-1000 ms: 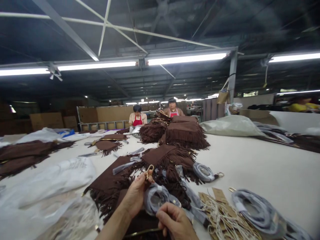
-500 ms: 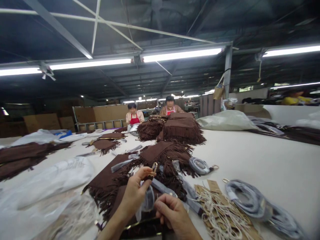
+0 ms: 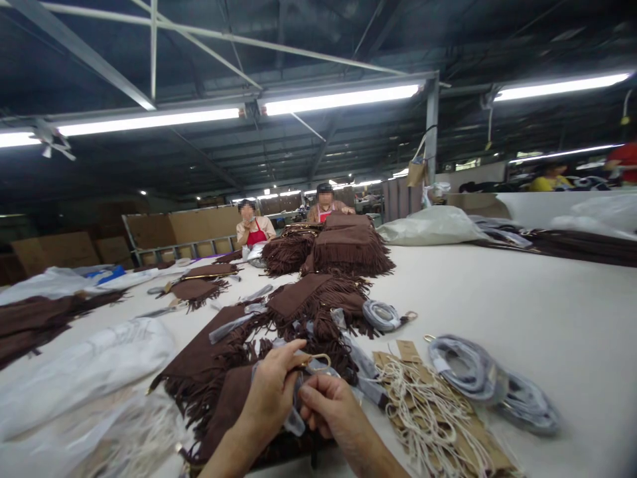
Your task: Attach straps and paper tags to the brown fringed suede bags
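Observation:
My left hand [image 3: 271, 392] is closed on a grey wrapped strap [image 3: 298, 398] with a gold clasp [image 3: 318, 360] at its end, fingers pinched near the clasp. My right hand [image 3: 331, 408] is closed on the same strap just below, thumb and fingers pressed on it. Both hands hover over a brown fringed suede bag [image 3: 223, 392] lying on the white table [image 3: 497, 292]. More fringed brown bags [image 3: 318, 299] lie just beyond the hands.
Paper tags with white strings [image 3: 428, 405] and coiled wrapped straps [image 3: 468, 368] lie to the right. Plastic bags [image 3: 84, 372] lie at left. A stack of fringed bags [image 3: 351, 249] stands farther back, where two people in aprons [image 3: 253, 229] sit.
The camera has tilted and shifted. The clasp has come down from upright above my left hand to lie level, and my right hand has moved up close against my left on the strap.

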Tool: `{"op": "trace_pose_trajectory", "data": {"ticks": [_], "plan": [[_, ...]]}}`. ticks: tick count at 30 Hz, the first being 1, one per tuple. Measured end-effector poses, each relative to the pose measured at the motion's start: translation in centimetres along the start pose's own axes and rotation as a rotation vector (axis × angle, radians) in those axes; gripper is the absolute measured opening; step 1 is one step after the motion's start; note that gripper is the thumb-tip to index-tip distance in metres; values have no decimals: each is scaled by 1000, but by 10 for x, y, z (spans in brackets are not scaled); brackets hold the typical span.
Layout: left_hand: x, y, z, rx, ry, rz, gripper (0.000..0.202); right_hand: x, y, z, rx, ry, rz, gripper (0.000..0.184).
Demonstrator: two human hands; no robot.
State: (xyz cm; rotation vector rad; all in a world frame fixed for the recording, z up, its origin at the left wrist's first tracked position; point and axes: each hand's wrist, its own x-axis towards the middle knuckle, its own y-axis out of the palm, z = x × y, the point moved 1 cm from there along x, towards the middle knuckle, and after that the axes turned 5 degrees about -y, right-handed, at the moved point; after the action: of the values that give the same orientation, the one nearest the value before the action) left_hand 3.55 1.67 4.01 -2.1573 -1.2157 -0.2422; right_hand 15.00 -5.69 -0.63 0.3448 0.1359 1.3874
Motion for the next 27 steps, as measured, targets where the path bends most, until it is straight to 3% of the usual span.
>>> {"op": "trace_pose_trajectory", "data": {"ticks": [9,17,21,27], "plan": [[-2,0,0,107,48,-3,56,0,-2,1,7,27,-5,56],[-6,3,-3,-84,-25,75,55,4,-3,-6,34,-27,-29,58],[-6,1,-9,-197,-141,134,40,7,-4,-9,60,-50,-65,60],[-1,5,4,-124,-149,64,27,15,-9,-22,-53,-70,-26,58]]}}
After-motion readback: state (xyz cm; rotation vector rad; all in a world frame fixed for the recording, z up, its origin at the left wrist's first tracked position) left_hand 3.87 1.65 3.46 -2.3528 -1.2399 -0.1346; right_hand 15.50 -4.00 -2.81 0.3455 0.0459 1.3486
